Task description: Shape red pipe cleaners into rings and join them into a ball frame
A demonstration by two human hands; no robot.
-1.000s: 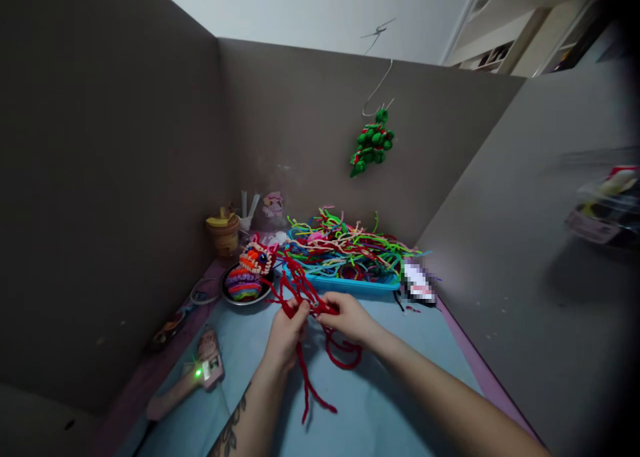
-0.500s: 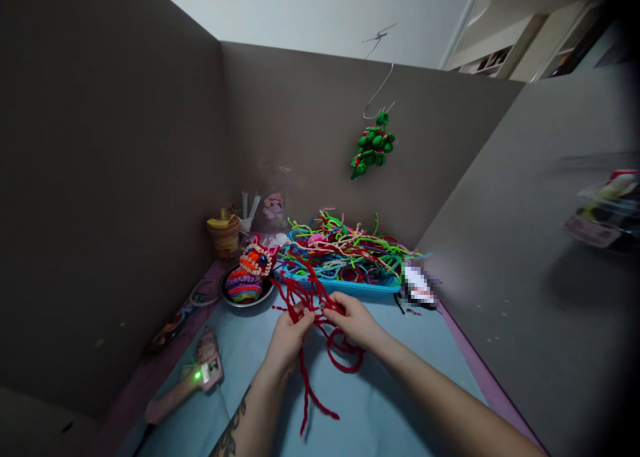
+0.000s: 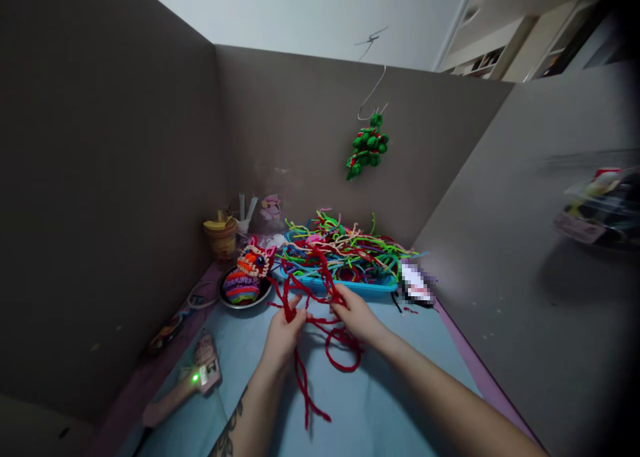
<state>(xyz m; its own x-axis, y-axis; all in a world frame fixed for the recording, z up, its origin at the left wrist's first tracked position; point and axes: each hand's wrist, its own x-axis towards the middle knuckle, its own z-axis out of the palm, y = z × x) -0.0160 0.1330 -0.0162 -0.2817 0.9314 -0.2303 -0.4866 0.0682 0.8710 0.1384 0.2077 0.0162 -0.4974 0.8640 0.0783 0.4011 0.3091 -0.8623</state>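
Both my hands hold a tangle of red pipe cleaners (image 3: 320,310) above the light blue mat (image 3: 380,403). My left hand (image 3: 283,333) pinches the strands on the left, with loose ends hanging down toward me. My right hand (image 3: 357,317) grips the strands on the right, and a red loop droops below it onto the mat. Just beyond my hands a blue tray (image 3: 350,285) is heaped with pipe cleaners of many colours.
A striped pipe-cleaner figure (image 3: 247,273) sits on a round metal dish at the left. A pink glue gun (image 3: 185,387) with a green light lies at the near left. A yellow-brown cup (image 3: 220,235) stands in the corner. A green ornament (image 3: 366,151) hangs on the back panel. Grey panels wall in the desk.
My hands have drawn a little apart, spreading the red strands between them. The right hand has shifted slightly farther toward the tray, and the strands stand up higher.
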